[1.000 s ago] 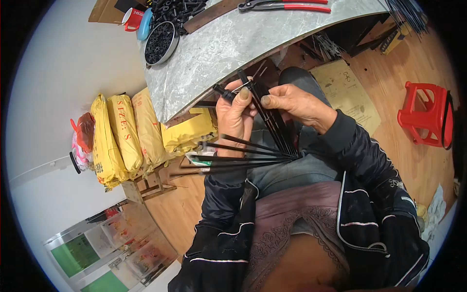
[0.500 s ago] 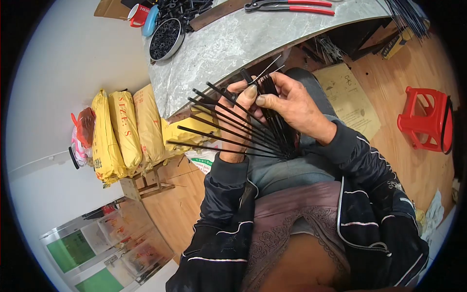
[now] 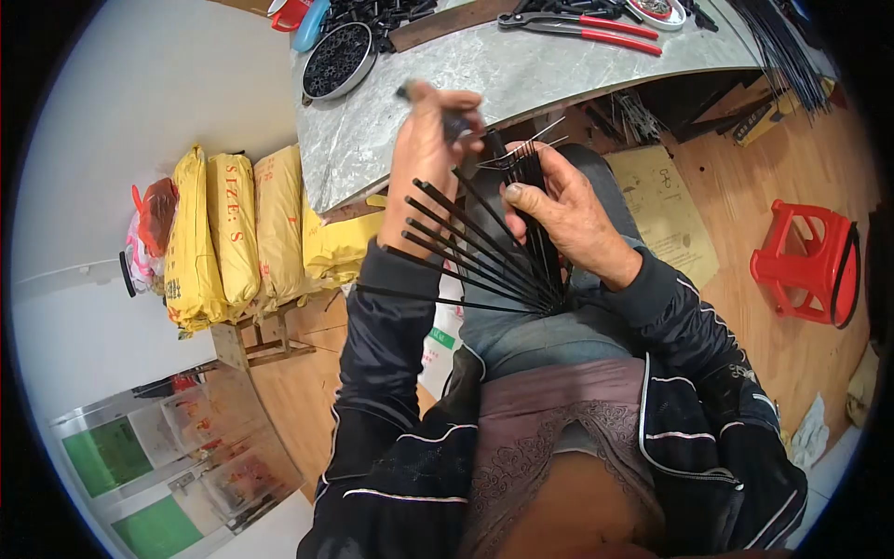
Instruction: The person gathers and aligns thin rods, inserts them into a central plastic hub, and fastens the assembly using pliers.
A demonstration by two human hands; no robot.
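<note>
What looks like an umbrella frame [image 3: 545, 247] of thin black ribs stands over my lap. My right hand [image 3: 570, 210] is closed round its bundled ribs near the top, thumb pressed on the near side. Several ribs [image 3: 475, 256] fan out to the left, crossing in front of my left forearm. Thin silvery wire [image 3: 549, 129] pokes out at the top beside a short black shaft end. Up and to the left, apart from the frame, my left hand [image 3: 426, 140] is blurred by motion. Its fingers curl round a dark object [image 3: 454, 123] too smeared to name.
The grey marble-look table [image 3: 400, 93] holds a round dish of small black parts [image 3: 337, 61], loose black pieces and red-handled pliers [image 3: 596, 31]. Yellow sacks [image 3: 237, 238] stand at left. A red stool [image 3: 805, 261] and flattened cardboard [image 3: 666, 210] are at right.
My left hand has left the frame's top and moved up and left with the dark object. My right hand keeps its hold. The view has shifted slightly.
</note>
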